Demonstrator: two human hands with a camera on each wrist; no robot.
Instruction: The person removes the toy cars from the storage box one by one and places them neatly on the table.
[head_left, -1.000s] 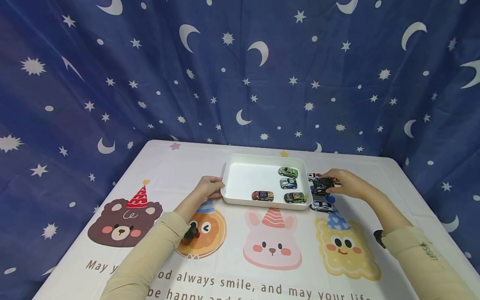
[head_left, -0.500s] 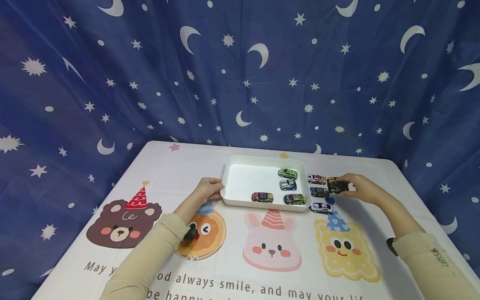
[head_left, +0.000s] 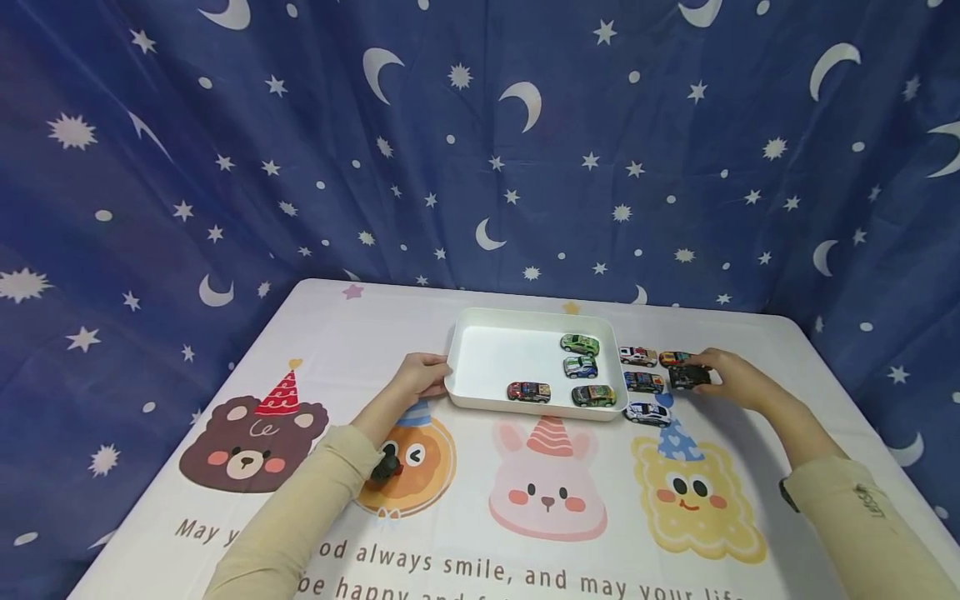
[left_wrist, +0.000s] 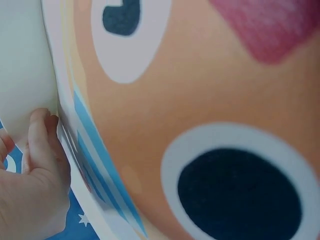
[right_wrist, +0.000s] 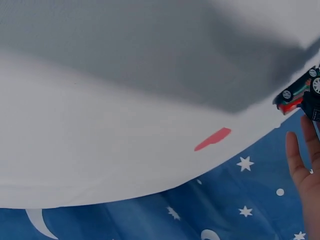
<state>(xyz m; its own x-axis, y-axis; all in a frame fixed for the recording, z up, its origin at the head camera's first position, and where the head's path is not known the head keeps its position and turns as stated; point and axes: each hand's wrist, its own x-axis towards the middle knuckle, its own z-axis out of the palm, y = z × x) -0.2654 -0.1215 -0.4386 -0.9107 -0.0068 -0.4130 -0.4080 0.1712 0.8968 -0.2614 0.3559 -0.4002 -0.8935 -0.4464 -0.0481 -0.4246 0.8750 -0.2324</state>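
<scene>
Roughly sideways, black car [head_left: 687, 378], front unclear

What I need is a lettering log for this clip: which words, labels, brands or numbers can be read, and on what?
"May y" then "od always smile, and may your life": tablecloth, upper line, partly hidden by the left sleeve.
"be happy and": tablecloth, lower line, the rest cut off by the frame's bottom edge.
Right sleeve: dark print, too small to read.
Toy cars: markings too small and blurred to read.
White tray: no lettering visible.

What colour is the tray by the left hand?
The tray is white, clearest in the head view.
</scene>
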